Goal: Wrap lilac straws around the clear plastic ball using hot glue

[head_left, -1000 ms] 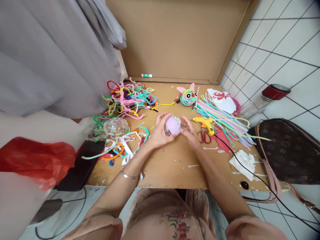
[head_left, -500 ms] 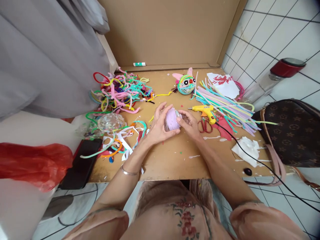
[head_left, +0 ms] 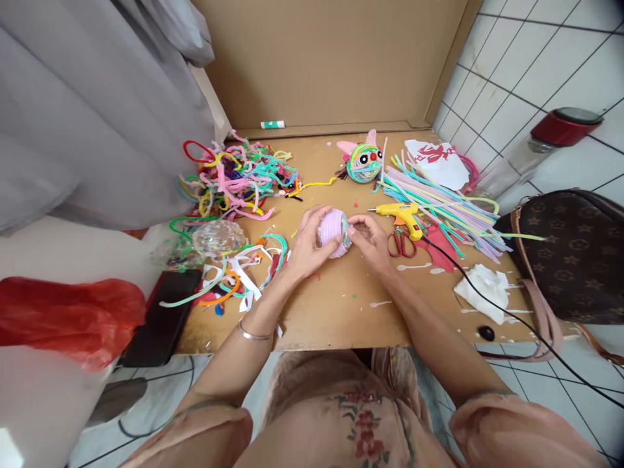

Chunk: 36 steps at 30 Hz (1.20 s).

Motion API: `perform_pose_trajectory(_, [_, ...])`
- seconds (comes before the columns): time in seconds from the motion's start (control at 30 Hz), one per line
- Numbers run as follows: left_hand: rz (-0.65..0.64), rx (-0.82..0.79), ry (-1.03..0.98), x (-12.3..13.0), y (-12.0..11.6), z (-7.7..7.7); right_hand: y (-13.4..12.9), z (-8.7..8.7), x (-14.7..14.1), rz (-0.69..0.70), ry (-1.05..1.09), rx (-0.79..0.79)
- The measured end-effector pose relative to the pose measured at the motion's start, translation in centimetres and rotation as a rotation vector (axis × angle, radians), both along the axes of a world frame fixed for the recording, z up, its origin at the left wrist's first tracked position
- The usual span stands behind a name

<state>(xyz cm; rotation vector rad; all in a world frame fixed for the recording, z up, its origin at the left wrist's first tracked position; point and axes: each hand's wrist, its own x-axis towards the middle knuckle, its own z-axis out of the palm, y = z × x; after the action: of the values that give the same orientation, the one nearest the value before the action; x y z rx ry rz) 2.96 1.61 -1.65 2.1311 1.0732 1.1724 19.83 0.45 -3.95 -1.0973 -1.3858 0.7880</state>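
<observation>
My left hand [head_left: 311, 243] is wrapped round a small clear ball wound with lilac pipe cleaner [head_left: 332, 229], holding it just above the table. The bare, see-through side of the ball faces right. There my right hand [head_left: 369, 239] closes thumb and forefinger against the ball's edge; whether a pipe cleaner end lies in that pinch is too small to tell. Beyond my hands stands a finished-looking ball [head_left: 364, 162] wound in several colours, with pink ears, eyes and a red nose. A yellow glue gun [head_left: 402, 214] lies close to the right of my right hand.
Red-handled scissors [head_left: 402, 243] lie by the glue gun, whose black cord runs right. Straight pipe cleaners [head_left: 439, 205] spread at the right, near a brown handbag [head_left: 580, 260]. Tangled pipe cleaners [head_left: 234, 172], a clear ball [head_left: 218, 238] and a black phone [head_left: 163, 318] are at the left.
The ball has turned a little in my left hand, its clear side now showing more to the right. My left thumb has moved up onto the lilac winding.
</observation>
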Motion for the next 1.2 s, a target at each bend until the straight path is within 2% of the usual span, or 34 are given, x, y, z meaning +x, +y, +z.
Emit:
perform_pose_trajectory(0.4, [-0.039, 0.052, 0.028, 0.0, -0.3, 0.4, -1.1, 1.5, -0.3, -0.077, -0.322, 0.227])
perform_pose_trajectory(0.77, [-0.017, 0.027, 0.034, -0.2, -0.1, 0.3, -1.2, 1.6, -0.5, -0.089, -0.302, 0.209])
perform_pose_trajectory(1.0, [-0.052, -0.033, -0.018, -0.4, 0.2, 0.3, -0.9, 0.9, -0.5, -0.105, -0.259, 0.183])
perform_pose_trajectory(1.2, [-0.007, -0.266, -0.222, -0.8, 0.7, 0.2, -1.2, 1.0, -0.9, -0.034, -0.260, 0.209])
